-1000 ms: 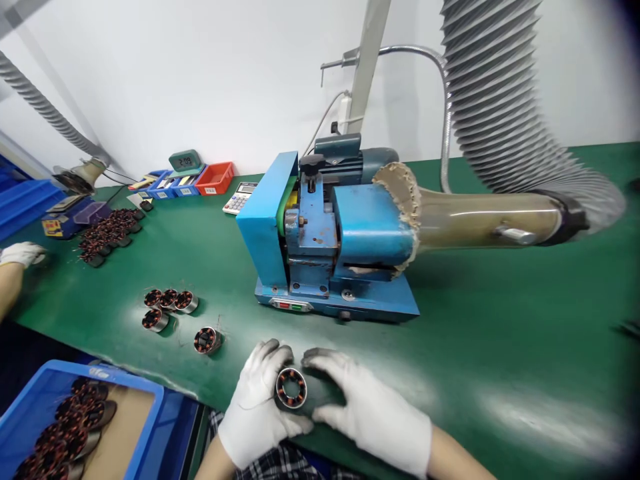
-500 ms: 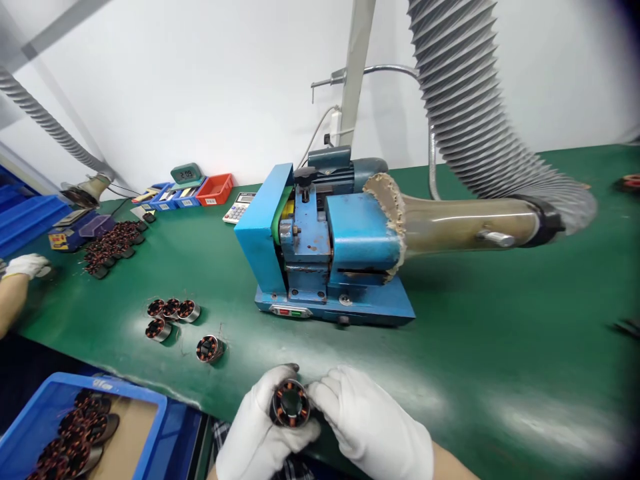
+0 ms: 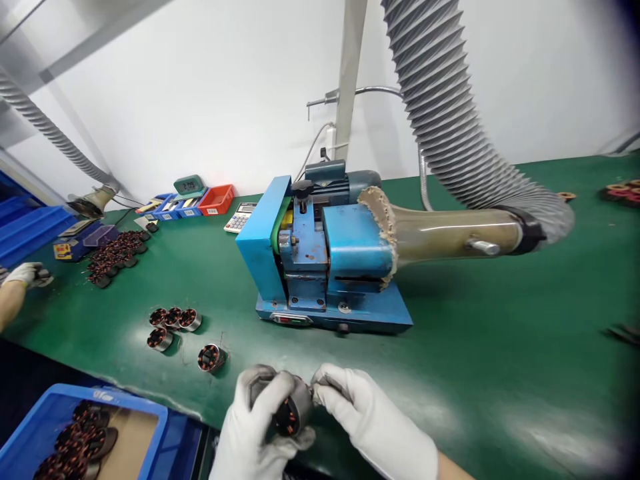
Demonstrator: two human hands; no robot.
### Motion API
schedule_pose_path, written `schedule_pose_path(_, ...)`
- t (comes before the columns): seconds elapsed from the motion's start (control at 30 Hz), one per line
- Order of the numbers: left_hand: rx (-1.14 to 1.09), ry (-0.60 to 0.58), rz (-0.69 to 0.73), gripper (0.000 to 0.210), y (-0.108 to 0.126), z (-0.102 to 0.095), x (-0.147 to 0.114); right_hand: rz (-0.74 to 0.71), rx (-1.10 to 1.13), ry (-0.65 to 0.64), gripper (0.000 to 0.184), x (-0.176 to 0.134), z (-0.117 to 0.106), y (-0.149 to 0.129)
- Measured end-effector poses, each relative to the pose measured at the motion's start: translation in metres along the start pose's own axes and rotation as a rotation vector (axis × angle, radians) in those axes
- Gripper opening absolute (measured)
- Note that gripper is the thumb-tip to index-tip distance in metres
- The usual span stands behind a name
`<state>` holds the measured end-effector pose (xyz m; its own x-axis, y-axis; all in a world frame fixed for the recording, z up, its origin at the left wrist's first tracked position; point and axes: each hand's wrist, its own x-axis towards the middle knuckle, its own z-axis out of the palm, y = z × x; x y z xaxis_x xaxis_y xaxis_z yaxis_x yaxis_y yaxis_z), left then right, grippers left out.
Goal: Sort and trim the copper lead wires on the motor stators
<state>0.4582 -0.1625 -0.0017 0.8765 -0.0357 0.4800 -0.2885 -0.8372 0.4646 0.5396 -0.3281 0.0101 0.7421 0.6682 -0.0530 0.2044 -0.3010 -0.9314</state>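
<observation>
In a white glove, my left hand (image 3: pixel 257 427) is wrapped round a copper-wound motor stator (image 3: pixel 301 403) near the table's front edge. The stator is tilted, its grey outer side turned to the right and its windings partly covered by my fingers. My right hand (image 3: pixel 370 417), gloved too, pinches close against the stator's right side. What sits between its fingertips is too small to make out. Left of my hands a single stator (image 3: pixel 210 359) stands on the green table, with several more stators (image 3: pixel 160 339) grouped behind it.
A blue belt machine (image 3: pixel 320 267) with a duct (image 3: pixel 440 233) and grey hose (image 3: pixel 450 120) stands ahead. A blue bin (image 3: pixel 125 400) of stators is at lower left. At far left are piled stators (image 3: pixel 120 253) and a co-worker's gloved hand (image 3: pixel 25 273). A calculator (image 3: pixel 240 218) lies behind.
My left hand has turned the stator from facing me to tilted sideways, its outer side now showing. My right fingertips stay at its right side. The view has shifted slightly.
</observation>
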Motion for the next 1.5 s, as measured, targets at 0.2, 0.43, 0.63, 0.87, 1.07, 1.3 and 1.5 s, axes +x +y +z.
schedule_pose_path(0.2,-0.282,0.146,-0.293,0.027,0.007,0.012,-0.005,0.008,-0.126,0.107,0.024,-0.003,0.007,-0.002)
schedule_pose_path(0.43,-0.566,-0.157,-0.394,0.043,0.0,0.002,0.0,0.075,0.275,-0.036,0.025,0.002,0.0,-0.005)
schedule_pose_path(0.63,-0.345,-0.058,-0.144,0.016,0.006,-0.007,0.01,0.044,0.091,-0.003,0.024,0.002,0.0,-0.005)
schedule_pose_path(0.87,-0.149,-0.004,-0.202,0.037,0.003,0.012,0.0,0.07,-0.018,0.06,0.024,0.002,0.008,0.002)
schedule_pose_path(1.07,-0.112,0.103,-0.32,0.04,-0.001,0.02,-0.011,0.157,0.124,-0.071,0.023,0.007,0.019,0.012)
schedule_pose_path(1.3,0.035,-0.107,-0.185,0.037,-0.027,0.032,-0.018,0.277,0.044,-0.355,0.017,0.028,0.015,0.025)
schedule_pose_path(1.5,-0.008,-0.263,-0.252,0.046,-0.036,0.032,-0.005,-0.084,-0.652,-0.513,0.02,0.037,-0.005,0.013)
